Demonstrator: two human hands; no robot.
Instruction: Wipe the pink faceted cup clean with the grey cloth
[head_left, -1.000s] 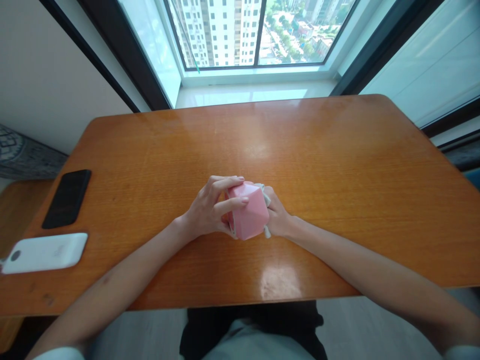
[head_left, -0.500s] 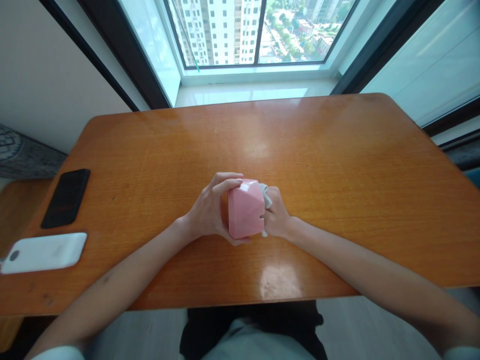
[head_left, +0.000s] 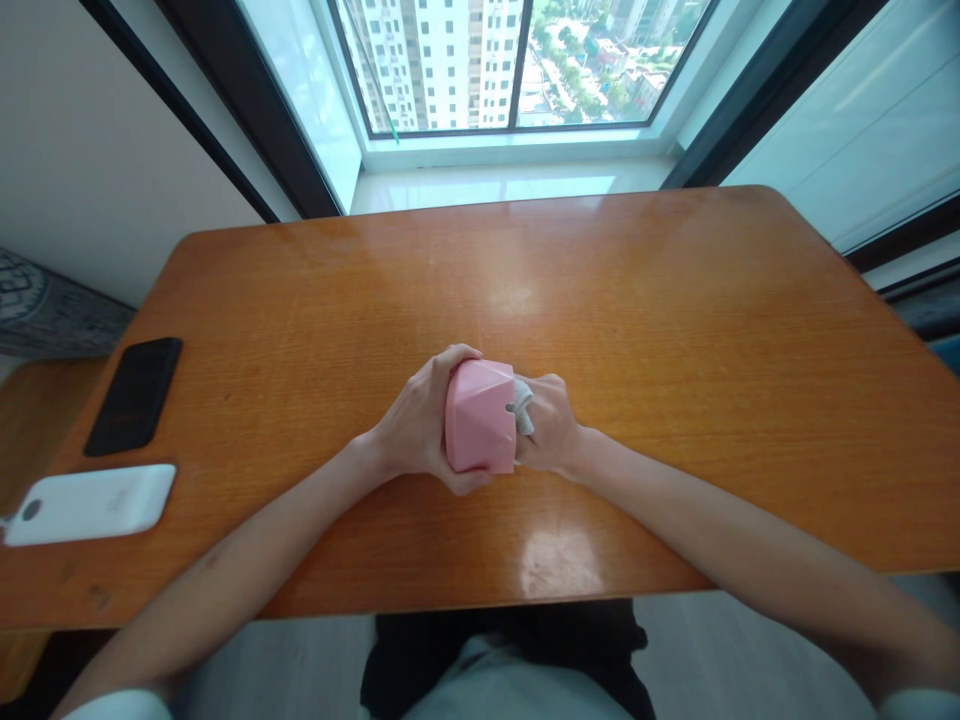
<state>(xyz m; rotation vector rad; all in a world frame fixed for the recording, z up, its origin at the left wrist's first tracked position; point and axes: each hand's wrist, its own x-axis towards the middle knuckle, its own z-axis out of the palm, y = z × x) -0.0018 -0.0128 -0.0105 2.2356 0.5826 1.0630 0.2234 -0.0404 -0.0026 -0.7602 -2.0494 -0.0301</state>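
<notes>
Surface: glossy orange-brown wooden tabletop (head_left: 637, 330), far corners rounded
Left side: flat black rectangular slab (head_left: 135, 396)
Nearer left: white rounded oblong device (head_left: 97, 504), dark circular spot

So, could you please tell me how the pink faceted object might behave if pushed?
The pink faceted object is probably stiff, since its edges look crisp with the left hand gripping it. Its flat faces should discourage rolling, but look smooth enough to slide.

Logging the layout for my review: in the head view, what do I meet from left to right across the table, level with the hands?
Flat black device → left hand → pink faceted object → pale cloth → right hand.
</notes>
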